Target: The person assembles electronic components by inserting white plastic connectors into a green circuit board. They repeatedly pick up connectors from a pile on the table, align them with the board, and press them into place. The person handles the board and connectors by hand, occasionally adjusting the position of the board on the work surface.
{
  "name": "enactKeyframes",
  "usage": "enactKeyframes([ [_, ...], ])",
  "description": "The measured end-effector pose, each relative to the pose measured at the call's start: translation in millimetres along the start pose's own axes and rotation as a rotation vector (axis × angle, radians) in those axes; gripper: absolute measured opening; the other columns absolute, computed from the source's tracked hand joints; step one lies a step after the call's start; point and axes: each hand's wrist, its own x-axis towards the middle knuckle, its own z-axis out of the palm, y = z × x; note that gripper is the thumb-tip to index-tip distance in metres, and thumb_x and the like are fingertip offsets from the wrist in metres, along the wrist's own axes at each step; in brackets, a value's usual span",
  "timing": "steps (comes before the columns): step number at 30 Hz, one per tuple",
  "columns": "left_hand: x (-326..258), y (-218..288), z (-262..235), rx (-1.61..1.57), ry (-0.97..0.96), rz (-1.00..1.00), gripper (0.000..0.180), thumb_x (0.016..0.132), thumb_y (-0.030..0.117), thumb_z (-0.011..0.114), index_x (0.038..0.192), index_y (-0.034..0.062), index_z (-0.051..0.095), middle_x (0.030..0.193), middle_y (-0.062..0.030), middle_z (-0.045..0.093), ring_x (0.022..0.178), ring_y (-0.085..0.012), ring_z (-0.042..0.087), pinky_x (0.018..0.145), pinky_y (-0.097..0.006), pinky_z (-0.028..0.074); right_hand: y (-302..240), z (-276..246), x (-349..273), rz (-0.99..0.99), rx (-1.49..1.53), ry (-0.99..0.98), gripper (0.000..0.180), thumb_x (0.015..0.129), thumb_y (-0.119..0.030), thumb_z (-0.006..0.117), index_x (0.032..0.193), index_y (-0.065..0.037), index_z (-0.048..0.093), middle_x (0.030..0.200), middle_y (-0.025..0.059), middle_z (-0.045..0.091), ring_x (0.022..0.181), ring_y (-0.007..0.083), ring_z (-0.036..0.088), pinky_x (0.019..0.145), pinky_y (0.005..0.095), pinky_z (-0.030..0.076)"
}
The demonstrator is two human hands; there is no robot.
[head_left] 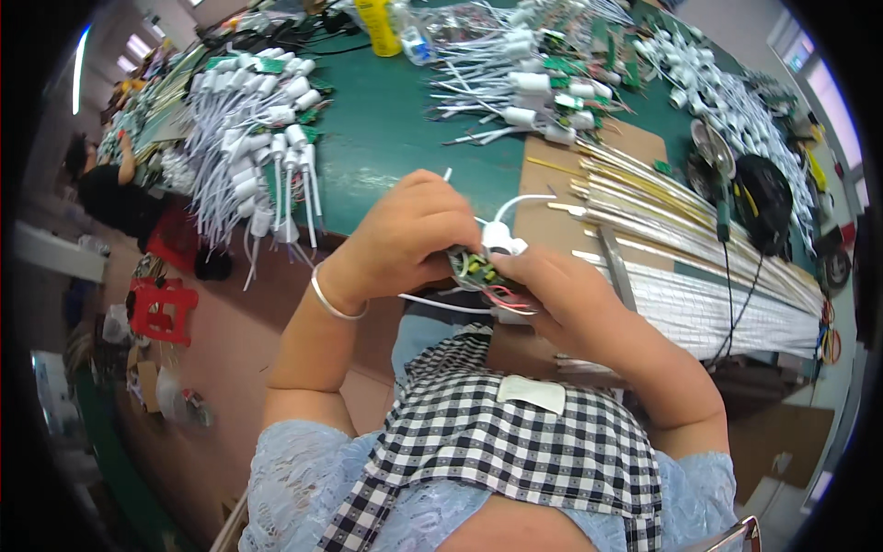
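My left hand and my right hand meet in front of my chest over the near edge of the green table. Between their fingertips they pinch a small green circuit board with thin red and white wires trailing toward my right palm. A white plastic end cap with a white cable sits just above the board, touching my right fingers. A silver bangle circles my left wrist. Part of the board is hidden by my left fingers.
A heap of white capped leads hangs over the table's left edge; another pile lies at the back. Long tubes and gold strips lie on a brown board at right. A person in black sits far left, beside red stools.
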Motion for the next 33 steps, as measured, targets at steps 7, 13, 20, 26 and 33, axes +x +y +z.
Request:
enactKeyframes([
  [7, 2, -3, 2, -0.004, 0.020, 0.001, 0.027, 0.059, 0.006, 0.071, 0.080, 0.0121, 0.057, 0.077, -0.0017, 0.058, 0.074, -0.0222, 0.057, 0.075, -0.035, 0.042, -11, -12, -12, -0.150, 0.077, -0.075, 0.032, 0.071, -0.001, 0.065, 0.102, -0.005, 0.059, 0.079, 0.0083, 0.056, 0.071, 0.0262, 0.058, 0.058, 0.0342, 0.048],
  [13, -3, 8, -7, -0.013, -0.031, 0.054, 0.011, 0.071, 0.010, 0.064, 0.078, 0.0099, 0.055, 0.073, -0.0038, 0.061, 0.068, -0.0214, 0.060, 0.075, -0.041, 0.041, -17, -36, -30, -0.315, 0.498, -0.323, 0.017, 0.078, -0.010, 0.057, 0.093, -0.004, 0.055, 0.085, 0.0101, 0.054, 0.080, 0.0262, 0.058, 0.067, 0.0367, 0.048],
  [20, 6, 43, -7, 0.197, -0.105, 0.140, 0.020, 0.064, 0.008, 0.068, 0.075, 0.0171, 0.053, 0.071, 0.0067, 0.056, 0.073, -0.0115, 0.061, 0.083, -0.037, 0.039, 32, 2, -14, -0.194, 0.132, -0.114, 0.038, 0.071, -0.002, 0.060, 0.109, -0.008, 0.058, 0.116, 0.0061, 0.055, 0.098, 0.0257, 0.055, 0.082, 0.0363, 0.046],
  [26, 0, 43, -6, 0.176, -0.099, 0.093, 0.018, 0.064, 0.009, 0.067, 0.074, 0.0161, 0.054, 0.072, 0.0058, 0.057, 0.074, -0.0125, 0.061, 0.082, -0.037, 0.040, 43, -8, -11, -0.319, 0.065, -0.146, 0.019, 0.073, -0.012, 0.060, 0.091, -0.007, 0.057, 0.104, 0.0058, 0.057, 0.090, 0.0237, 0.054, 0.079, 0.0362, 0.045],
  [33, -8, 26, 0, 0.100, -0.073, -0.021, 0.020, 0.070, 0.012, 0.069, 0.079, 0.0120, 0.052, 0.073, 0.0014, 0.063, 0.071, -0.0171, 0.062, 0.082, -0.041, 0.039, 16, -37, -18, -0.347, -0.030, -0.351, 0.021, 0.071, -0.020, 0.062, 0.086, -0.008, 0.055, 0.095, 0.0067, 0.056, 0.088, 0.0245, 0.054, 0.075, 0.0388, 0.043],
])
